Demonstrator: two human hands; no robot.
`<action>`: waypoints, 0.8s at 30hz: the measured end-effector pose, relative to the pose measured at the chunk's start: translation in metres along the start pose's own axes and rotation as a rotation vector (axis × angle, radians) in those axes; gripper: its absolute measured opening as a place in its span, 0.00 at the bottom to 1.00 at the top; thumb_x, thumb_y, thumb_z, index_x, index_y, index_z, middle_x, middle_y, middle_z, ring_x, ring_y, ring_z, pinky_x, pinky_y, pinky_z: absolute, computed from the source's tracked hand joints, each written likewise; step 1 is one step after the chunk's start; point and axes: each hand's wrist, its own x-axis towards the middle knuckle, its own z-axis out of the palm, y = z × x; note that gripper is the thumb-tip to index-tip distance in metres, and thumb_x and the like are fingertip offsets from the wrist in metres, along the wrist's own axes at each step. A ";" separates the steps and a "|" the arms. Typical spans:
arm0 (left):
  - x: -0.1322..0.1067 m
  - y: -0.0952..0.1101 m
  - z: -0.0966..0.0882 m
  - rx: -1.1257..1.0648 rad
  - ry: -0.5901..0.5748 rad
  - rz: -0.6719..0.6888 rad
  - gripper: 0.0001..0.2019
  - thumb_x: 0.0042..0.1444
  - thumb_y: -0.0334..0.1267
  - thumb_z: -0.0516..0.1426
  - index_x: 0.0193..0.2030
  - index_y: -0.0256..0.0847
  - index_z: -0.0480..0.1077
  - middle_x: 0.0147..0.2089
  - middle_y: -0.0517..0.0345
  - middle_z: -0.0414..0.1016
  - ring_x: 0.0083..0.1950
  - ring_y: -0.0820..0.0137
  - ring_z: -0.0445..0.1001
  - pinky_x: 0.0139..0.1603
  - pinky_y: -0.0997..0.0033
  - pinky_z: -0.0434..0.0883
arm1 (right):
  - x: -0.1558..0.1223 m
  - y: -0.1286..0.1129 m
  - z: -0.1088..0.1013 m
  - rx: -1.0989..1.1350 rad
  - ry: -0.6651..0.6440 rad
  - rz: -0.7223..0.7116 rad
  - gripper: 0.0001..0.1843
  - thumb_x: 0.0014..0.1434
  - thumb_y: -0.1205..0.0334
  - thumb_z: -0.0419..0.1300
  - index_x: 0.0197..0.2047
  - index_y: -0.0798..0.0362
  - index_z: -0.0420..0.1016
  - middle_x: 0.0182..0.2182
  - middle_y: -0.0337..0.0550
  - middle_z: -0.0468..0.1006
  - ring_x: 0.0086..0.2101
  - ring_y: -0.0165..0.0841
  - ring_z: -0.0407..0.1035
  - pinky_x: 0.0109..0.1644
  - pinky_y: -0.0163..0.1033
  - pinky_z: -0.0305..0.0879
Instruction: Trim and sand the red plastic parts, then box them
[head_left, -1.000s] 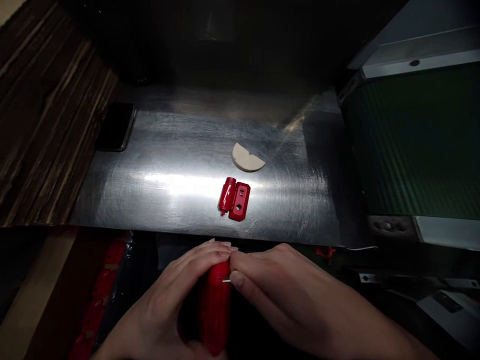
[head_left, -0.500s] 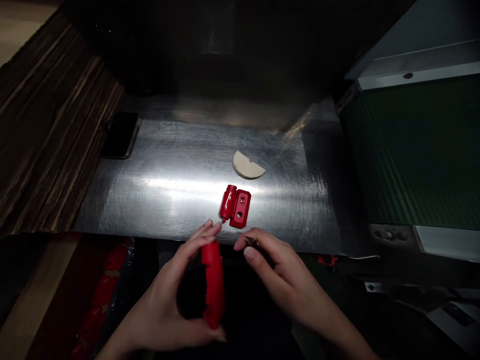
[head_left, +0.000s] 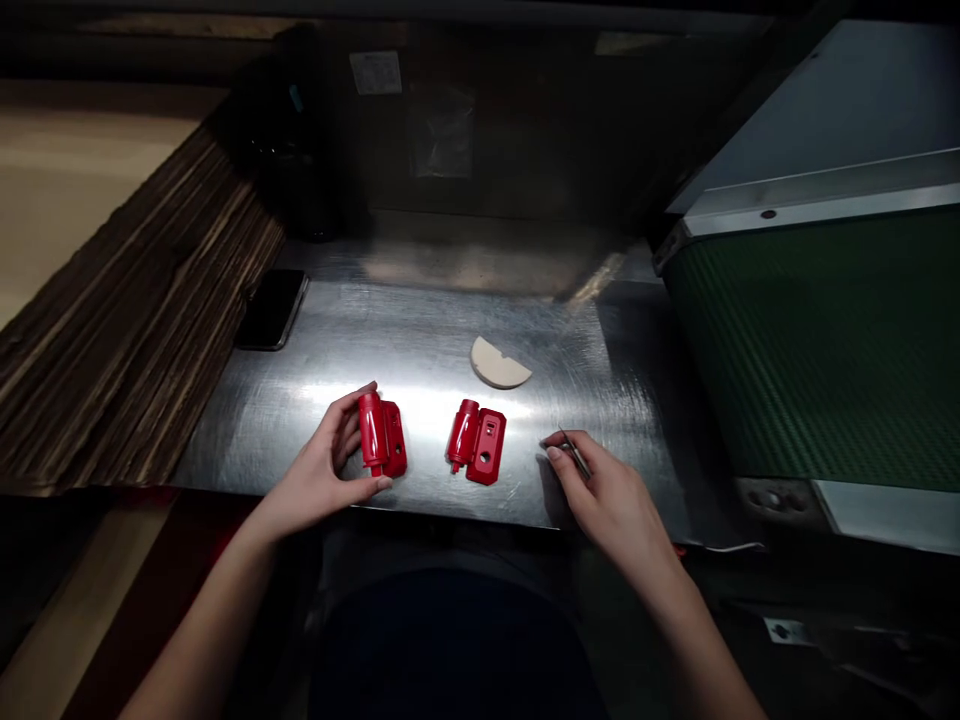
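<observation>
My left hand [head_left: 319, 470] is closed round a red plastic part [head_left: 373, 432], made up of a glossy cylinder joined to a flat plate with holes. The fingers lie at its top and the thumb at its lower end, on or just above the metal bench. A matching red part [head_left: 463, 432] lies untouched between my hands. My right hand [head_left: 607, 490], near the bench's front edge, pinches a thin, dark metal tool [head_left: 576, 458] with a pointed tip; its exact kind is unclear. Behind the parts lies a beige half-round piece [head_left: 499, 364] with a small notch.
A stack of brown cardboard [head_left: 142, 300] rises on the left, with a phone [head_left: 274, 310] beside it. On the right stands a green conveyor belt [head_left: 825, 340] in a metal frame. A dark panel [head_left: 525, 130] closes off the back of the metal bench [head_left: 405, 300].
My left hand has brought its red part up from in front of the bench edge to the bench top, left of the other part. My right hand has moved right, keeping the tool.
</observation>
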 end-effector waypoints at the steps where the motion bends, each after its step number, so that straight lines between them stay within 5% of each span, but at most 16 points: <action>1: 0.002 0.002 -0.007 0.023 -0.012 -0.010 0.46 0.54 0.35 0.75 0.75 0.55 0.58 0.83 0.46 0.52 0.81 0.48 0.58 0.77 0.46 0.67 | 0.001 0.001 0.003 0.000 0.008 -0.015 0.20 0.75 0.45 0.50 0.50 0.48 0.78 0.37 0.43 0.83 0.33 0.40 0.77 0.38 0.41 0.69; 5: 0.001 0.003 -0.021 0.055 0.013 0.003 0.44 0.52 0.35 0.76 0.71 0.54 0.61 0.78 0.46 0.61 0.78 0.49 0.64 0.77 0.43 0.66 | 0.009 0.000 0.013 -0.068 0.081 -0.060 0.26 0.75 0.48 0.46 0.60 0.55 0.76 0.51 0.54 0.80 0.46 0.47 0.78 0.46 0.48 0.74; 8: -0.004 -0.003 -0.018 -0.003 0.060 0.042 0.44 0.54 0.35 0.75 0.71 0.60 0.58 0.82 0.48 0.55 0.77 0.51 0.65 0.71 0.52 0.75 | 0.020 -0.009 0.012 -0.159 0.140 -0.092 0.30 0.73 0.51 0.50 0.66 0.64 0.74 0.56 0.64 0.74 0.54 0.57 0.73 0.55 0.57 0.72; 11: -0.008 -0.007 -0.005 -0.157 0.079 0.090 0.44 0.56 0.37 0.74 0.72 0.63 0.56 0.85 0.48 0.45 0.74 0.48 0.70 0.62 0.57 0.82 | 0.042 -0.031 0.009 -0.240 0.175 -0.149 0.28 0.75 0.54 0.51 0.68 0.64 0.72 0.63 0.66 0.70 0.61 0.59 0.66 0.64 0.61 0.66; 16: -0.009 -0.004 0.029 -0.640 0.152 0.124 0.39 0.56 0.36 0.73 0.72 0.52 0.66 0.86 0.46 0.41 0.71 0.43 0.73 0.63 0.54 0.81 | 0.104 -0.071 0.019 -0.320 0.101 -0.210 0.22 0.74 0.58 0.58 0.63 0.65 0.73 0.66 0.67 0.70 0.66 0.57 0.62 0.68 0.57 0.62; 21: -0.013 0.001 0.049 -0.771 0.280 0.147 0.32 0.57 0.39 0.72 0.69 0.52 0.73 0.85 0.49 0.48 0.73 0.41 0.71 0.61 0.55 0.83 | 0.107 -0.095 0.015 -0.319 0.100 -0.197 0.13 0.72 0.62 0.58 0.54 0.63 0.71 0.50 0.65 0.79 0.52 0.56 0.74 0.53 0.53 0.70; 24: -0.014 0.002 0.053 -0.742 0.344 0.177 0.32 0.57 0.39 0.72 0.68 0.54 0.73 0.84 0.51 0.51 0.73 0.42 0.71 0.61 0.56 0.83 | 0.064 -0.109 0.008 -0.224 0.077 -0.224 0.13 0.78 0.55 0.49 0.54 0.55 0.65 0.30 0.45 0.78 0.30 0.44 0.76 0.32 0.42 0.65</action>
